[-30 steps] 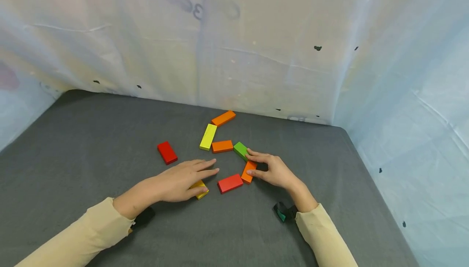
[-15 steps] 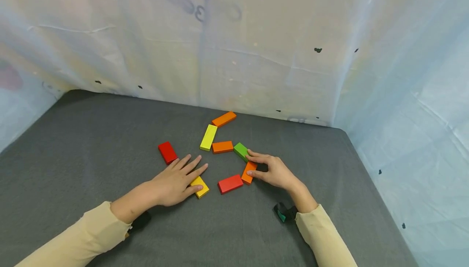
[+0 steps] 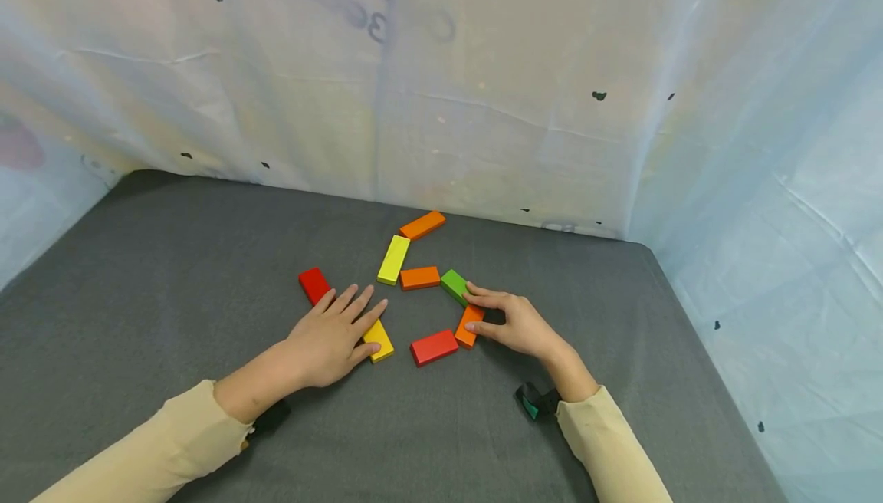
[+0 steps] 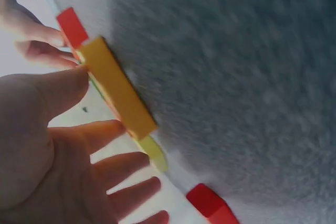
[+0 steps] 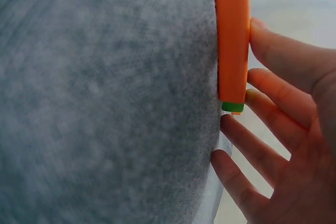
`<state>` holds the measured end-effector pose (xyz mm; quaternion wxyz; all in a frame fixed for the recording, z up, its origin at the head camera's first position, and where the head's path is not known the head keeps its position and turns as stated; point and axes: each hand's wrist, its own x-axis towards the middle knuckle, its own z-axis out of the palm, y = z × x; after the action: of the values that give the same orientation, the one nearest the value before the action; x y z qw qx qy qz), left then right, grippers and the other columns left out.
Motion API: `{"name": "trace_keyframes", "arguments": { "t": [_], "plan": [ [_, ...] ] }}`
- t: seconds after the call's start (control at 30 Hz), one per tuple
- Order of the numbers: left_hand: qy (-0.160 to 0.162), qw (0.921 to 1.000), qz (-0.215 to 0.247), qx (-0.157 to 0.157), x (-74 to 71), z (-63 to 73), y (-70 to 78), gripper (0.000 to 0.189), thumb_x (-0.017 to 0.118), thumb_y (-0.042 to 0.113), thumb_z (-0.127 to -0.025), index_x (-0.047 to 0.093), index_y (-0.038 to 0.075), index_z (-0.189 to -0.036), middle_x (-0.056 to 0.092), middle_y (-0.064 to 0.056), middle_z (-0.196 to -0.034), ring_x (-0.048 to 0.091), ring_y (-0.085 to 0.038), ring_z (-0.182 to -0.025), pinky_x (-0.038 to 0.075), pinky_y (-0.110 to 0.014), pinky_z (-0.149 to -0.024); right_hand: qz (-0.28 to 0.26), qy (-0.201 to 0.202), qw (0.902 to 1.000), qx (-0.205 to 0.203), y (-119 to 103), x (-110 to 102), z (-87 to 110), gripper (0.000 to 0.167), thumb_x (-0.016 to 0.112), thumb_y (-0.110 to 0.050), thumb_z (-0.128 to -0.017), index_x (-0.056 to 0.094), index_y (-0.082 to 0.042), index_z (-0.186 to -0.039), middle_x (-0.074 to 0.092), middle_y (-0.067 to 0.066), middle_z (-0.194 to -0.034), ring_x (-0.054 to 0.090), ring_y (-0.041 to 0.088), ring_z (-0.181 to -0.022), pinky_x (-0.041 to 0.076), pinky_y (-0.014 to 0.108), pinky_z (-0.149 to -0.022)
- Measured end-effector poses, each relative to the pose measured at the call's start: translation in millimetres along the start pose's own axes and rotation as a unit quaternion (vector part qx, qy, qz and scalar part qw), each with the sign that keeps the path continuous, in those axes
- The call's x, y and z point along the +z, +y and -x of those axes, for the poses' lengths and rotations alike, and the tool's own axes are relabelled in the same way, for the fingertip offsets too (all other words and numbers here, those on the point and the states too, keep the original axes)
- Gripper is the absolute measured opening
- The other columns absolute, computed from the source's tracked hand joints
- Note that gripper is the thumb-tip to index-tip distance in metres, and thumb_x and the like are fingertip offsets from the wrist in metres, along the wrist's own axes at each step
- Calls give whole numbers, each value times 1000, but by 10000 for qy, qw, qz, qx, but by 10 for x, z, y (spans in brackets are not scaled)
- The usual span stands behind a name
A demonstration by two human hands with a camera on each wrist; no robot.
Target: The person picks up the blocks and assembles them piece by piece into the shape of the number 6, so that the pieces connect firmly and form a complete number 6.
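Note:
My left hand (image 3: pixel 323 346) lies over a yellow block (image 3: pixel 381 345) with its fingers spread and straight. Its thumb and index finger touch the block, whose long side shows in the left wrist view. Beyond the fingertips is a dark red block (image 3: pixel 313 285), partly covered by the hand. My right hand (image 3: pixel 513 322) rests its thumb on an orange block (image 5: pixel 232 40). Its extended fingers reach over the end of a green block (image 3: pixel 453 285). A lighter red block (image 3: pixel 433 348) lies between the hands, close against the orange block's near end.
Farther back, another orange block (image 3: pixel 419 278) meets the green one. A lime-yellow block (image 3: pixel 393 260) and a third orange block (image 3: pixel 423 225) continue the curved line towards the back. Grey cloth (image 3: pixel 207 258) covers the table, and a pale plastic sheet (image 3: pixel 483 104) hangs behind.
My left hand has drawn back leftwards and spread its fingers. The yellow block has shifted slightly away from me and turned more lengthwise. My right hand has stayed in place.

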<state>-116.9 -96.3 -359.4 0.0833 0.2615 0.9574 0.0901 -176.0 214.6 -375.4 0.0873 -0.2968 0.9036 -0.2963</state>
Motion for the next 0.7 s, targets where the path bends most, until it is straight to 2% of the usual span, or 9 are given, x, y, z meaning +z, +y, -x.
{"name": "trace_keyframes", "arguments": {
  "t": [0.3, 0.7],
  "plan": [
    [47, 9997, 11, -240, -9, 91, 111, 67, 57, 39, -95, 39, -1, -145, 35, -22, -151, 32, -42, -140, 22, -59, -114, 36, 8, 10000, 20, 1, -9, 4, 52, 68, -28, -90, 55, -7, -136, 42, 6, -150, 40, 30, -137, 38, 51, -106],
    [-58, 9997, 133, -195, 21, 23, 98, 61, 54, 31, -98, 36, -2, -146, 35, -20, -152, 32, -41, -140, 23, -58, -113, 59, 33, 10000, -19, 1, -1, 3, 52, 68, -28, -90, 55, -7, -136, 42, 7, -149, 40, 31, -137, 37, 52, -107]
  ]
}}
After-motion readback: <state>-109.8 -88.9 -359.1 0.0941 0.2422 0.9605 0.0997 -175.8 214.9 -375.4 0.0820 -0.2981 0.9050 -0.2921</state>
